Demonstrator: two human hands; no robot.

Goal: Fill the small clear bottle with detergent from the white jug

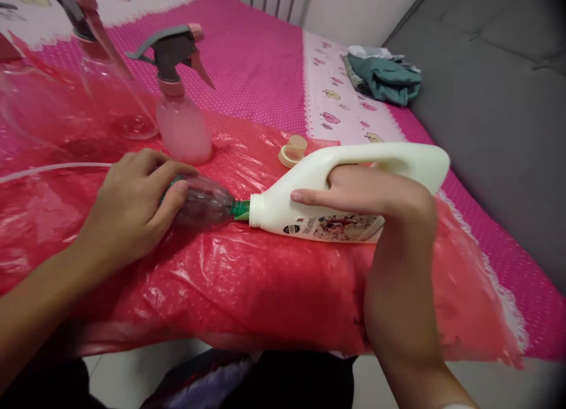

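Note:
My left hand (pixel 137 200) is wrapped round a clear plastic bottle (pixel 206 200) lying tilted to the right. The bottle's green neck (pixel 241 210) meets the mouth of a cream-coloured jug (pixel 292 200) with a picture label. My right hand (pixel 354 188) passes through the jug's handle and grips it, thumb along its side. The jug is held on its side, mouth facing left. Behind its neck sits a pale cap (pixel 293 151). Whether liquid passes between the two necks cannot be made out.
Red plastic sheeting (pixel 265 285) covers the bed's front. A spray bottle (pixel 183 120) with cloudy contents stands behind my left hand, and another clear spray bottle (pixel 95 73) is further left. Folded green clothes (pixel 384 79) lie near the grey headboard (pixel 508 102).

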